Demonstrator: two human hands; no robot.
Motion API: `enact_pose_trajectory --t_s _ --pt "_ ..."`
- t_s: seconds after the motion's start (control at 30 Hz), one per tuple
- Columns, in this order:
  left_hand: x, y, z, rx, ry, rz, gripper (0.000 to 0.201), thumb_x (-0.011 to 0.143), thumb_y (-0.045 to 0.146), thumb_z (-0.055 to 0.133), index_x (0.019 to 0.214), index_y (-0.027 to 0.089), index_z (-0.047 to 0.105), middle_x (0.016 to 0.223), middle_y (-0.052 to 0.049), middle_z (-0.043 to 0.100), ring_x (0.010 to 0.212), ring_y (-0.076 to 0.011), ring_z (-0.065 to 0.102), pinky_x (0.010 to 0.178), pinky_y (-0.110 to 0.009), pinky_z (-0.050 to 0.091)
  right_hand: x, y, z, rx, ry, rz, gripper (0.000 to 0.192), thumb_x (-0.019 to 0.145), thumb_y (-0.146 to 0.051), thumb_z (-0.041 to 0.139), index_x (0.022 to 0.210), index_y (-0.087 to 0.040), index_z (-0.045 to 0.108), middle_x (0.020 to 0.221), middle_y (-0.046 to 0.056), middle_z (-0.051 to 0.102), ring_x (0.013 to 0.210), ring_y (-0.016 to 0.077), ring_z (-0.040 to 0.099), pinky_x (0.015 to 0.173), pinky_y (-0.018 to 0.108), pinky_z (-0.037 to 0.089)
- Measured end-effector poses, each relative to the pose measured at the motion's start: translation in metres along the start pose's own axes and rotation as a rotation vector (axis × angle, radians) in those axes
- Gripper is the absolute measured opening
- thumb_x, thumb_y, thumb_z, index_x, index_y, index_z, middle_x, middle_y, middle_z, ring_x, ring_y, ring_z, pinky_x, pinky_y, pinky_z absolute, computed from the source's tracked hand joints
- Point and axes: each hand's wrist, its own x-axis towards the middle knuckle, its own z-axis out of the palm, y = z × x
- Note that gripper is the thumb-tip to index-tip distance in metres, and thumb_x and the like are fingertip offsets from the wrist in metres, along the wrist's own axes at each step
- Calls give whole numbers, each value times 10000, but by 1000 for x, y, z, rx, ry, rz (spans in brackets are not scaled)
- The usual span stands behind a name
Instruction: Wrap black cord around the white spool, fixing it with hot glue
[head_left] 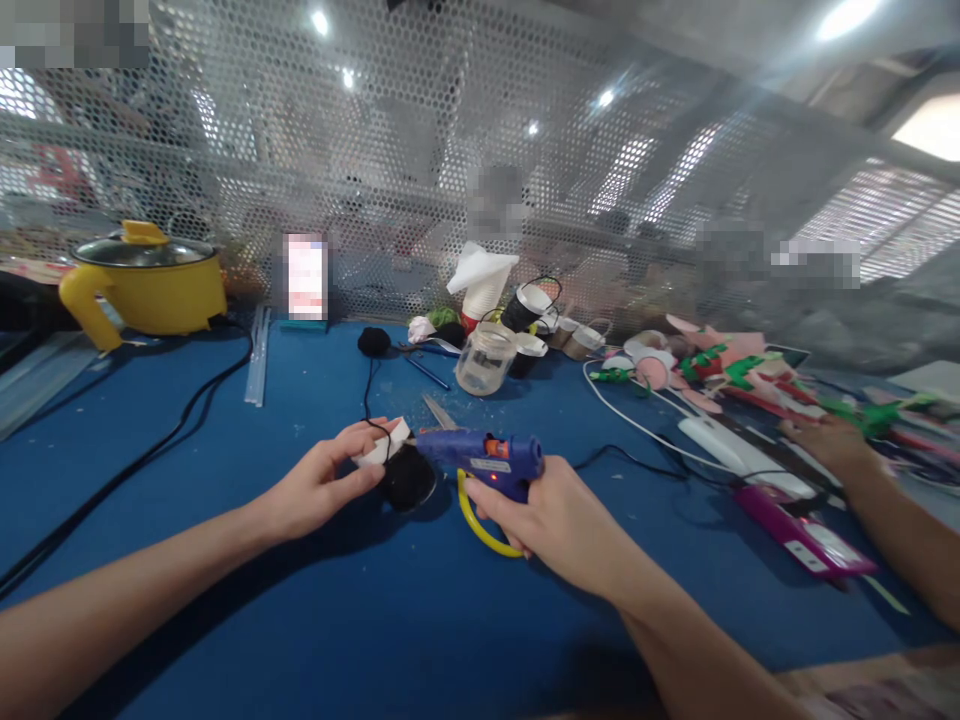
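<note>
My right hand [536, 508] is closed around the grip of a blue glue gun [476, 455], whose small red light glows. Its nozzle points left and meets a small white paper cup [386, 445] partly wrapped in black yarn [409, 478]. My left hand [330, 480] grips that cup between thumb and fingers, tilted on its side. From the cup a black strand runs back to a black yarn ball [373, 342]. Under the glue gun lies a pair of scissors with a yellow handle [480, 525], partly hidden by the gun and my right hand.
A clear plastic jar [486, 360] and several cups stand at the back. A yellow pot [161, 285] is far left, near clear glue sticks [257, 357] and a phone [305, 278]. On the right, another person's hand [832, 445] is beside paper flowers, a white power strip [739, 455] and cables.
</note>
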Motion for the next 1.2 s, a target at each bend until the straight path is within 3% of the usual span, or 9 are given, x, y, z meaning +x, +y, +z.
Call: enact_pose_trajectory --t_s 0.27,0.33,0.43,0.6,0.73,0.87,1.1,1.2 --pt "0 -5 1 -33 35 9 222 787 345 489 844 142 555 1217 -139 489 1229 -262 325 1014 -389 232 5 6 -10 172 -73 32 247 761 -333 507 594 -153 537 348 -58 422 327 73 412 398 203 375" --pt "0 -6 1 -28 35 12 200 787 340 487 794 148 543 1209 -134 492 1218 -260 340 1011 -381 240 10 10 -15 251 -70 28 294 766 -324 506 527 -151 509 351 -49 428 332 66 411 402 199 369" --pt "0 -7 0 0 30 15 194 791 334 478 788 150 538 1215 -131 487 1207 -261 349 1004 -374 252 23 16 -26 406 46 53 309 732 -288 557 469 -142 486 388 -33 461 362 54 425 397 178 356" --pt "1 -6 -1 31 37 19 190 798 316 453 847 150 531 1230 -138 483 1203 -256 350 1002 -396 255 65 24 -54 609 326 129 74 699 -191 611 690 -125 579 575 -5 572 445 55 492 394 151 398" --pt "1 -4 -1 54 33 41 181 798 308 444 817 150 530 1216 -149 493 1192 -247 371 989 -393 281 107 26 -76 582 300 192 217 791 -179 518 583 -117 515 486 -6 533 366 43 446 357 153 394" --pt "1 -5 -1 74 27 47 170 792 302 447 798 154 531 1236 -153 485 1195 -259 370 985 -417 282 136 30 -81 518 271 238 205 772 -229 564 607 -127 499 436 -9 524 353 61 455 374 184 423" --pt "1 -8 -1 43 20 55 176 793 323 462 714 173 505 1252 -136 479 1216 -265 343 996 -427 262 143 45 -81 326 268 319 323 718 -445 573 630 -139 521 432 27 544 422 138 543 454 300 467" --pt "1 -7 -1 24 25 53 164 799 304 462 699 177 488 1236 -125 491 1220 -259 340 992 -410 268 136 46 -88 201 336 323 340 723 -459 551 579 -153 513 444 54 544 498 183 577 509 336 467"
